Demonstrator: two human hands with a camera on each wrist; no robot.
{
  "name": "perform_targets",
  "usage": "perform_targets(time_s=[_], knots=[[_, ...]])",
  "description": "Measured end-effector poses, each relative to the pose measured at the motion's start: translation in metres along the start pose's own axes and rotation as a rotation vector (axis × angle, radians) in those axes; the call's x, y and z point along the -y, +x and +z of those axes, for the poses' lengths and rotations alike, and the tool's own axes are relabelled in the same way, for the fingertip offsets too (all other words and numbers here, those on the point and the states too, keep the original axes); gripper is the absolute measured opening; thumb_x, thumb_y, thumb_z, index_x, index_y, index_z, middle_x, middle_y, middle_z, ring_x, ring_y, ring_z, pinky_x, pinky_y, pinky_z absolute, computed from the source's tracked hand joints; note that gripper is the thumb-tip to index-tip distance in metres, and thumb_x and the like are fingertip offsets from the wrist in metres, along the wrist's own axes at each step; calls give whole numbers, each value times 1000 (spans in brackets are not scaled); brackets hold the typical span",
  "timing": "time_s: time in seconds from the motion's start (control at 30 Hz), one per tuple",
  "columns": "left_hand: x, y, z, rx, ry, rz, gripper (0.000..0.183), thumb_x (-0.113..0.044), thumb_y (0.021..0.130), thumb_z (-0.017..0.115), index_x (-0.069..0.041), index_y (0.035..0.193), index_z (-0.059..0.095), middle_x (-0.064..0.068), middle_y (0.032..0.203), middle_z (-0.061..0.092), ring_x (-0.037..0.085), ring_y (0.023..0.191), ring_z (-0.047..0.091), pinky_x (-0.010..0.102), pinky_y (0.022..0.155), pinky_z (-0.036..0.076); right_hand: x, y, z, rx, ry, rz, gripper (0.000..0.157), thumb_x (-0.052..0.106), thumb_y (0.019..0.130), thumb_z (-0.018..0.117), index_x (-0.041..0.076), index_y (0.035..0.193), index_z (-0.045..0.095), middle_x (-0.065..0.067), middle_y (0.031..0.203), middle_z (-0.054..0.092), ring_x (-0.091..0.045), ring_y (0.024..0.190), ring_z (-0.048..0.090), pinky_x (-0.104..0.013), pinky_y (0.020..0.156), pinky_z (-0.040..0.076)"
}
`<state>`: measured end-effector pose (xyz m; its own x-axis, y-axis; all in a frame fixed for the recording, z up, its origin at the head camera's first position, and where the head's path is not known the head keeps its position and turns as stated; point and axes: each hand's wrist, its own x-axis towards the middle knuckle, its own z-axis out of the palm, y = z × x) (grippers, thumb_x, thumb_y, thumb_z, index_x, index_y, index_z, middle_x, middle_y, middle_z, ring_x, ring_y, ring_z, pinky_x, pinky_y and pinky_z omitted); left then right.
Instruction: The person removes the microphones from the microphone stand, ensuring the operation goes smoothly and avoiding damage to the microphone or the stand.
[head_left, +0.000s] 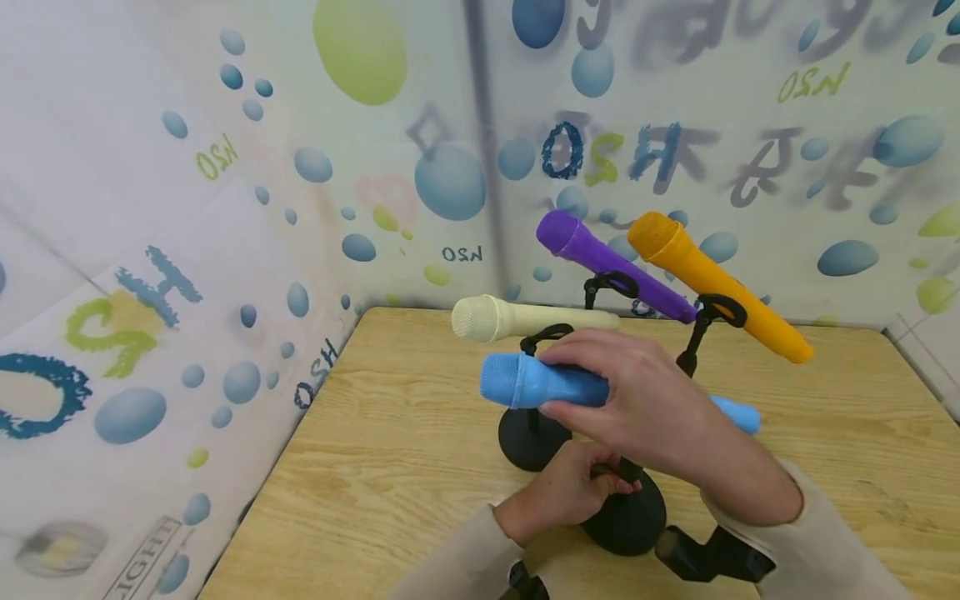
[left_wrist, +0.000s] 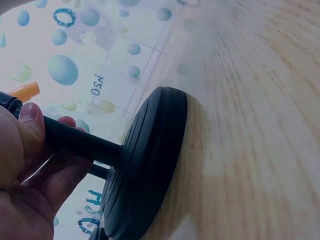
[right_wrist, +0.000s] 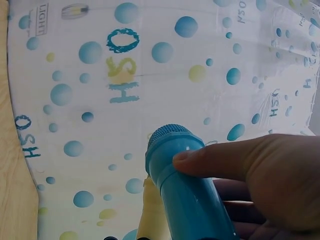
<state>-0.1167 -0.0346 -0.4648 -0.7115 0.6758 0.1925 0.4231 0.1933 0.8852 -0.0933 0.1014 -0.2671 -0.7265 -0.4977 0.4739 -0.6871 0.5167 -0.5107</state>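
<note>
My right hand (head_left: 648,400) grips a blue microphone (head_left: 501,380) around its body, the mesh head pointing left and the tail showing past my wrist. In the right wrist view the thumb lies along the top of the blue microphone (right_wrist: 187,195). Below it, my left hand (head_left: 566,487) holds the post of a black microphone stand (head_left: 626,521). From the left wrist view, thumb and fingers wrap the stand's post (left_wrist: 82,145), and its round base (left_wrist: 150,160) sits on the wooden table (left_wrist: 250,165).
Behind my hands, a cream microphone (head_left: 525,318), a purple microphone (head_left: 600,258) and an orange microphone (head_left: 720,283) rest in clips on black stands. Another black round base (head_left: 531,437) stands just left of my hands. A printed sheet with blue dots (head_left: 450,183) walls the table's back and left.
</note>
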Motion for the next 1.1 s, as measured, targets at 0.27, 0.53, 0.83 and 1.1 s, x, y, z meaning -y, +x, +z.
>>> perform_targets(time_s=[0.27,0.53,0.83,1.1], knots=[[-1,2,2,-1,10,7,15,7,101,69,-1,114,71,12,107,81,-2,102,74,14,98,55,1,0,-2,0,-10,-3,43,20,85,94,12,124,79,-2,122,79,-23,108,75,-50,92,64],[-2,2,-1,-4,64,25,24,4,101,69,-6,123,71,8,108,81,-7,100,72,13,96,55,3,2,1,-22,-5,-28,43,19,85,94,11,125,79,-3,123,79,-25,111,75,-50,93,63],[-1,-2,-2,9,32,-39,23,2,103,68,-8,123,73,6,109,82,-6,100,72,14,97,55,4,5,7,-13,16,-24,45,24,85,95,11,125,79,-5,125,79,-28,114,74,-52,95,63],[-2,1,-3,12,20,-21,24,4,102,68,-6,124,73,7,109,82,-7,99,72,15,97,56,6,6,6,-8,15,-7,45,23,86,94,11,126,79,-6,126,78,-29,116,74,-53,96,63]])
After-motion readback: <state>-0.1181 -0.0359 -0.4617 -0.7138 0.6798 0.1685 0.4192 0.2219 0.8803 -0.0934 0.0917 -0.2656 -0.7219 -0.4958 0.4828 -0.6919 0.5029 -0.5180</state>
